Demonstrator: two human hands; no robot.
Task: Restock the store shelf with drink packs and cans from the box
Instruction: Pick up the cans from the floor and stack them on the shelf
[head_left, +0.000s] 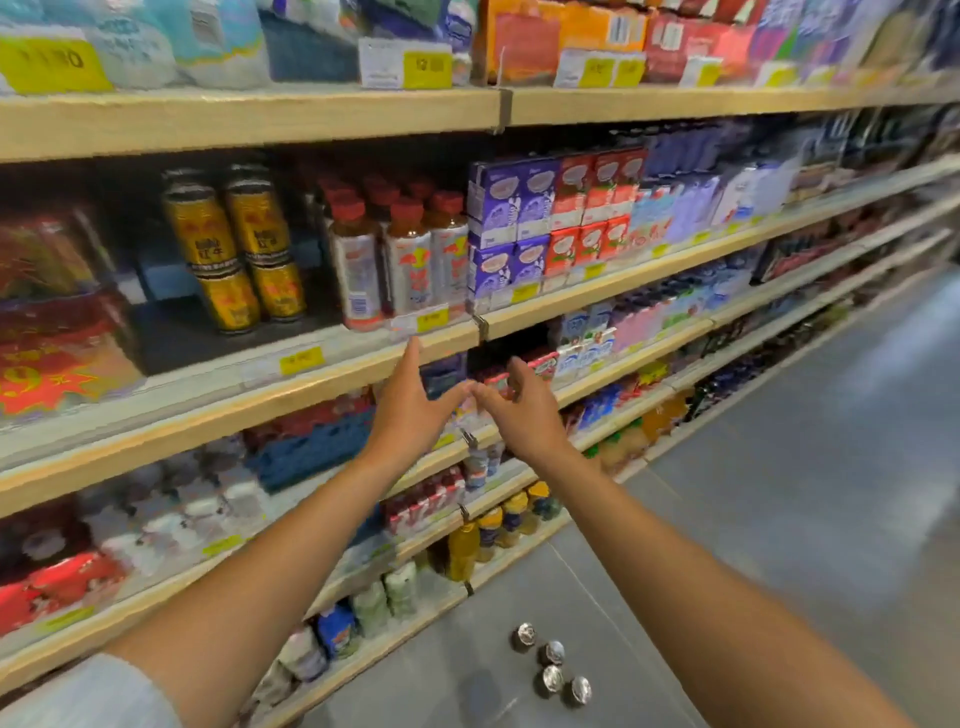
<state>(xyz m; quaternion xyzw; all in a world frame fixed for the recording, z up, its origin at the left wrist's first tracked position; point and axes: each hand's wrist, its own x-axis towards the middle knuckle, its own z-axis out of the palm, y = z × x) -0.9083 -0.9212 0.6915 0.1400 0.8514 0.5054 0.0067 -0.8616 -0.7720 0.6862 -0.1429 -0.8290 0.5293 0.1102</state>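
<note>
Your left hand (410, 410) and right hand (524, 413) reach toward the shelf (208, 425), fingers released and holding nothing, thumbs almost meeting. Gold cans (234, 244) stand stacked on it, far left. Four loose cans (553, 665) sit on the floor (779, 519), near right.

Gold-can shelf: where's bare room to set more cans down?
Bare dark shelf board shows between the red packs on the left and the gold cans, running forward to the shelf lip. A narrower gap separates those cans from the red-capped bottles. From the bottles rightward, purple cartons sit packed tight.
</note>
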